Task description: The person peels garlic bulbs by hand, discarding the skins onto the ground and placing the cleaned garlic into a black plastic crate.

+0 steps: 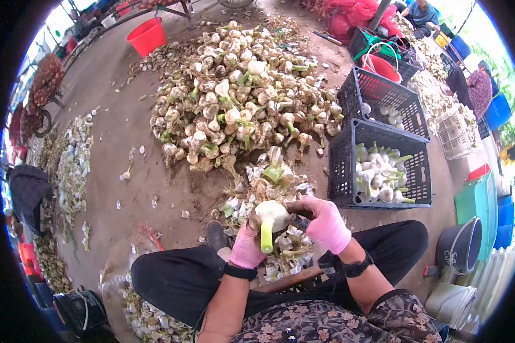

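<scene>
In front of my lap, my left hand (247, 244) grips a peeled white garlic bulb (272, 214) with its cut green stem pointing down toward me. My right hand (328, 226) is closed at the bulb's right side, its fingers bent. Both hands wear pink gloves with dark, soiled fingertips. Whether a small tool sits in the right fingers I cannot make out. Loose garlic skins (292, 251) lie on the ground beneath my hands. Just beyond rises a large heap of unpeeled garlic (234, 97).
To the right, a black crate (340, 171) holds cleaned garlic bulbs; another crate (403, 97) behind it holds several bulbs and a red bucket (381, 67). A second red bucket (146, 37) stands behind the heap. A person (479, 91) sits at far right. My bent legs flank the skins.
</scene>
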Motion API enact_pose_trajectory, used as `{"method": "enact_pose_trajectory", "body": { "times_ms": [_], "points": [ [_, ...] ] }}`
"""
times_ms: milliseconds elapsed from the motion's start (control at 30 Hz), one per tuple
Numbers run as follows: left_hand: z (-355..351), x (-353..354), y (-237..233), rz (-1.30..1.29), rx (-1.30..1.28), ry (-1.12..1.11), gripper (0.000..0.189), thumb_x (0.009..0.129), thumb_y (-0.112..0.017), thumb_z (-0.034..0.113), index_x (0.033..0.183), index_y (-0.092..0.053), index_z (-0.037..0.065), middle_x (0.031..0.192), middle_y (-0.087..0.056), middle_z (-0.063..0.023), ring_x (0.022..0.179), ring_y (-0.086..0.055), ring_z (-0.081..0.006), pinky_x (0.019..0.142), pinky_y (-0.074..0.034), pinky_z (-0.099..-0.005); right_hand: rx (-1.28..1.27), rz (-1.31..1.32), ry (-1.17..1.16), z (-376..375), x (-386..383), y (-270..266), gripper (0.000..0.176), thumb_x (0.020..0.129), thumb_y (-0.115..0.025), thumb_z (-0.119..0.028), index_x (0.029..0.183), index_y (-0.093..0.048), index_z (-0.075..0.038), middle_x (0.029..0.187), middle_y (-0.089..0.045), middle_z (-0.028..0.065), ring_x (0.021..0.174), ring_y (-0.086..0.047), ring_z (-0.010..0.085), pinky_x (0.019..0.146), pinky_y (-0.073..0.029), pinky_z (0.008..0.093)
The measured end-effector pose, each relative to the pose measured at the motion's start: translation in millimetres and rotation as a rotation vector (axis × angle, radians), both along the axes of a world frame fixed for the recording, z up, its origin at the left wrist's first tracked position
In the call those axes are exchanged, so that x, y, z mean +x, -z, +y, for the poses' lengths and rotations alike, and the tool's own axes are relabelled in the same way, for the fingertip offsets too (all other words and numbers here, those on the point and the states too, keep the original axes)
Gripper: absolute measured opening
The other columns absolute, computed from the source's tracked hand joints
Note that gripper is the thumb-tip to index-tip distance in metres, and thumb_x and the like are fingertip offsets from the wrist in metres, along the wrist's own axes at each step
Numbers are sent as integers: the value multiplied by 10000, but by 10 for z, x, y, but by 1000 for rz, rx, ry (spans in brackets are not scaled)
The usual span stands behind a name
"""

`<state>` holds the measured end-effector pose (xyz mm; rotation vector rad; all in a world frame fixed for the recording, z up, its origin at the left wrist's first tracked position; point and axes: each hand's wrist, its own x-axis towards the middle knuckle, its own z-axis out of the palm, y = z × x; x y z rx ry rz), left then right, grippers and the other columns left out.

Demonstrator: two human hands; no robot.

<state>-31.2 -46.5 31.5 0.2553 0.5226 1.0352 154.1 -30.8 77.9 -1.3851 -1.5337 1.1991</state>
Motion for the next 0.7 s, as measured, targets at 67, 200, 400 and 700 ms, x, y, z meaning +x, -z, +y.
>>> {"method": "enact_pose_trajectory", "body": {
  "times_ms": [67,200,400,700],
  "points": [
    [-12,9,-76,179,92,0,623,833,-650,394,1297,-428,42,1233,-538,-110,1131,-537,-240,983,-438,-359,67,-167,-29,-8,-13,-115,311,720,-606,46,1020,-659,-12,889,-673,136,824,-659,222,738,-498,302],
    [-27,23,-126,109,59,-22,597,833,-662,363,1287,-427,54,1198,-551,-104,1102,-550,-232,959,-453,-358,189,-436,-59,-34,-54,-237,297,713,-631,-6,1006,-669,-38,822,-634,176,765,-639,315,677,-495,333],
    [-34,23,-20,151,86,-22,509,885,-605,324,1281,-431,55,1190,-553,-99,1084,-556,-216,936,-468,-353,237,-483,43,-7,-154,-257,115,725,-645,-43,836,-643,-18,754,-612,176,716,-625,339,642,-492,357],
    [-43,20,25,-324,-195,250,685,805,-668,367,1331,-408,14,1293,-505,-129,1191,-489,-279,1050,-356,-429,94,-547,137,311,123,387,98,771,-616,-110,823,-609,-27,761,-620,182,727,-620,359,637,-484,397]
  ]
}}
